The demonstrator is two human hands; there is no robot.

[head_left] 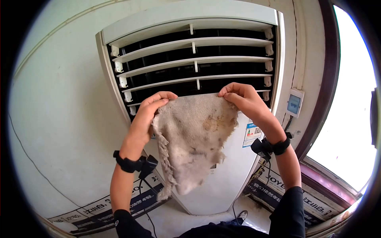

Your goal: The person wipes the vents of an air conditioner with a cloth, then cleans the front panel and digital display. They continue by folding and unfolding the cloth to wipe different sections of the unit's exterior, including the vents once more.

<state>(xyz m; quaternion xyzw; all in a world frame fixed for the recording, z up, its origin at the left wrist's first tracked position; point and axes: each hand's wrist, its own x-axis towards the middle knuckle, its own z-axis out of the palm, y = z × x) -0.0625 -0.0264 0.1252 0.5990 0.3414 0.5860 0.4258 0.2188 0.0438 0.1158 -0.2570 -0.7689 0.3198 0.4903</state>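
Observation:
A worn, stained grey-beige cloth point(194, 135) with frayed edges hangs down between my two hands. My left hand point(152, 107) pinches its upper left corner. At the upper right corner, my right hand point(244, 99) grips it between thumb and fingers. Behind the cloth stands a tall white floor air conditioner point(238, 166). Its horizontal louvres point(222, 59) run across the top, with dark gaps between them. The cloth's top edge is level with the lowest louvres and covers part of the front panel.
An energy label point(252, 135) is on the unit's right front. A breaker box point(295, 103) is fixed to the wall beside a bright window point(353, 99). Printed banners point(103, 212) line the lower wall. Cables hang from black straps point(129, 162) on both wrists.

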